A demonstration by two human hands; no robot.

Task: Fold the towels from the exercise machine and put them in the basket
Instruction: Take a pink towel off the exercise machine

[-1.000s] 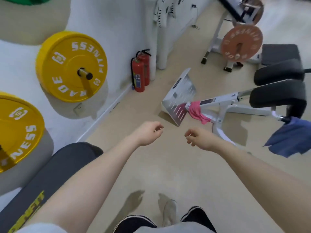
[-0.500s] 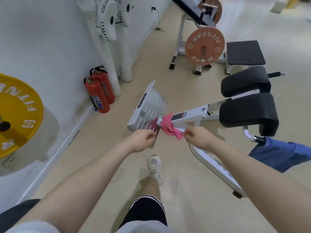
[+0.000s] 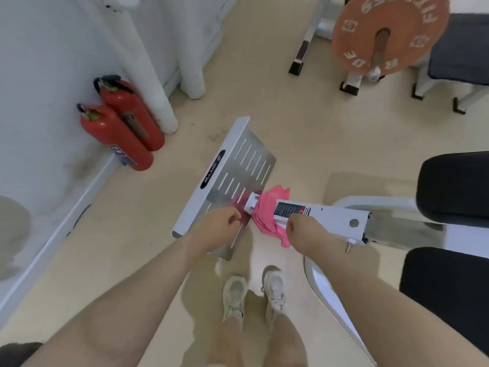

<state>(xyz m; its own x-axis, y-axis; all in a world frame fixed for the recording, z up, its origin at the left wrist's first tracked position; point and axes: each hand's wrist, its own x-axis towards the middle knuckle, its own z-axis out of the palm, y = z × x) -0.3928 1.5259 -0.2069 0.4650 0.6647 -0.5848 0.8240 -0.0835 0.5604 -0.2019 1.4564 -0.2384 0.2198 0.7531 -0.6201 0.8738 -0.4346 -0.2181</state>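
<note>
Softly crumpled pink towel (image 3: 267, 213) over boxy white beam (image 3: 328, 217)

The curled fingertips of the right hand (image 3: 300, 229) are hidden behind its knuckles where it meets the crumpled pink towel (image 3: 267, 215), the round orange weight plate (image 3: 389, 35) is cut by the top edge, and the black padded cushions (image 3: 455, 189) run off the right edge.
</note>
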